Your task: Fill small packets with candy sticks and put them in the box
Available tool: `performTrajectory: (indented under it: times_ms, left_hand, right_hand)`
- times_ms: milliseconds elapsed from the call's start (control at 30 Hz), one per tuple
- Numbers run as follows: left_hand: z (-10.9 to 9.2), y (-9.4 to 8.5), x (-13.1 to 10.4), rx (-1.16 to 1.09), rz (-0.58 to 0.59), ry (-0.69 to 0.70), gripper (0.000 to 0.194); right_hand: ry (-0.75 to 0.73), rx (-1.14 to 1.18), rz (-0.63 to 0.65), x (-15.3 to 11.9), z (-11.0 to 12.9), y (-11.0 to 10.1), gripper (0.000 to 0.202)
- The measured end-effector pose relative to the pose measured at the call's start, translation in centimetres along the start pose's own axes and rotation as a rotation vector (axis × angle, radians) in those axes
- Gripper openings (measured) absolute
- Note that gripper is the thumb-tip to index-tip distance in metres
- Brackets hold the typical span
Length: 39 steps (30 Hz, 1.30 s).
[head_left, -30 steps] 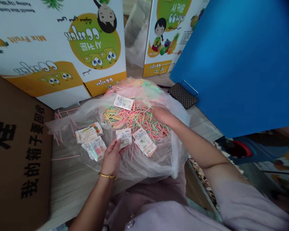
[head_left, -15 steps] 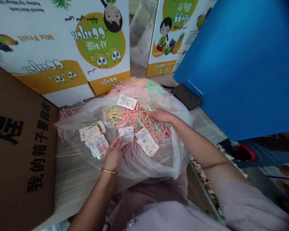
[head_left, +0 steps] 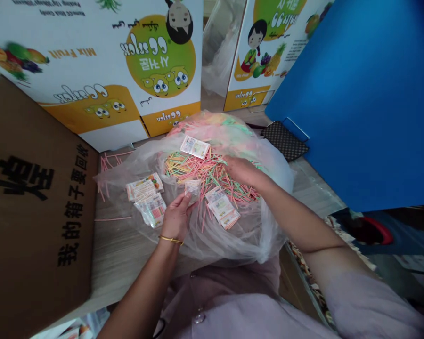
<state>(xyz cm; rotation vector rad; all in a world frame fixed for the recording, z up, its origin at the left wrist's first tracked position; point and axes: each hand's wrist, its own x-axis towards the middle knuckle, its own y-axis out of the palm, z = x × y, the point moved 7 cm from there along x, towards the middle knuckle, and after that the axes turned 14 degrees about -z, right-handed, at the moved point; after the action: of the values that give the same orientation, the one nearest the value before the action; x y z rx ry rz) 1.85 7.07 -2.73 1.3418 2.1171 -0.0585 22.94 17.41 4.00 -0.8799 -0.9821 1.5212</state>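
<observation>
My left hand [head_left: 177,214] pinches a small printed candy packet [head_left: 192,186] between thumb and fingers, low over the clear plastic bag [head_left: 240,242]. Thin pink, yellow and green candy sticks [head_left: 194,165] lie loose in a heap on the bag. My right hand [head_left: 242,170] reaches into the right side of that heap, its fingertips hidden among the sticks. One printed packet [head_left: 195,147] rests on top of the heap. A few more packets [head_left: 222,207] lie between my hands, and a small pile of packets [head_left: 147,198] is left of my left hand.
A brown carton [head_left: 38,197] stands on the left. White and yellow printed boxes [head_left: 102,70] line the back. At right are a blue panel [head_left: 356,108] and a dark checkered pouch [head_left: 285,140]. A few loose sticks [head_left: 112,218] lie on the grey tabletop [head_left: 109,254].
The view has shifted, so the scene sits slightly further right. The packet in my left hand has tilted and shows less of its face. My right hand has turned, its fingers deeper among the sticks.
</observation>
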Motion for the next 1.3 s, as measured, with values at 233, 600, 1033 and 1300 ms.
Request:
performTrajectory:
  times_ms: [233, 600, 1033, 1300]
  left_hand:
    - [0.0, -0.3, 0.8, 0.014, -0.030, 0.013, 0.042]
    - [-0.6, 0.2, -0.4, 0.038, -0.003, 0.122, 0.037]
    - [-0.1, -0.3, 0.1, 0.065, 0.010, 0.145, 0.038]
    - [-0.3, -0.7, 0.1, 0.024, 0.002, 0.128, 0.044]
  right_hand:
    - [-0.110, 0.287, -0.199, -2.1, 4.7, -0.3, 0.031]
    - [-0.193, 0.207, -0.022, -3.3, 7.5, 2.4, 0.025]
    - [0.063, 1.422, -0.388, -0.9, 8.0, -0.9, 0.053]
    - [-0.089, 0.980, -0.379, -3.3, 8.2, -1.1, 0.037]
